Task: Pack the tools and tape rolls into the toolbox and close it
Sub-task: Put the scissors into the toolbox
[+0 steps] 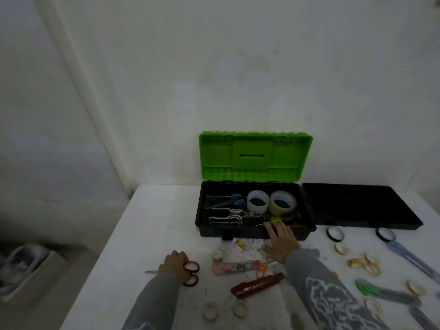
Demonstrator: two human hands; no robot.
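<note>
Gripping the red-handled scissors [191, 273] with my left hand [176, 265], fingers curled over them on the white table [154, 222], I am resting my right hand [282, 241] at the front wall of the toolbox [247, 231], fingers straight and spread, holding nothing, fingertips by a yellow-handled tool [276, 220]. The toolbox is standing open, green lid [256, 156] upright, holding blue scissors [235, 201], pliers [228, 216] and two big tape rolls [257, 201], while small tape rolls [341, 248] and a red cutter [257, 285] are lying loose in front

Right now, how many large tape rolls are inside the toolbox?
2. A white tape roll stands in the middle of the toolbox; a yellowish tape roll is beside it, to the right. Others may be hidden.
</note>
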